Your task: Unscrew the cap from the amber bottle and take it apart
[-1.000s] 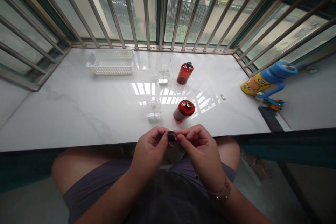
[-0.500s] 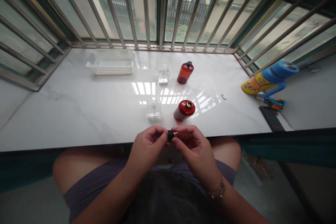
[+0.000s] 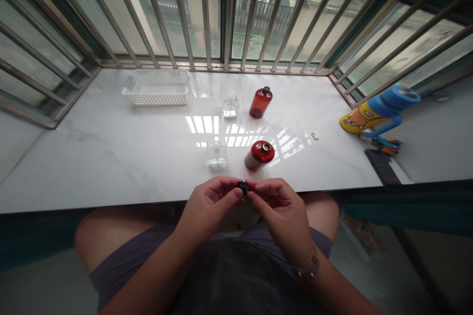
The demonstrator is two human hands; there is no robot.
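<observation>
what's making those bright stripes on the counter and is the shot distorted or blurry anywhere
In the head view, the striped glare on the marble counter looks like window light reflected off the polished surface; the steel window bars lean increasingly toward the frame edges from wide-angle distortion; the black cap between the left hand and right hand shows no strong blur.
</observation>
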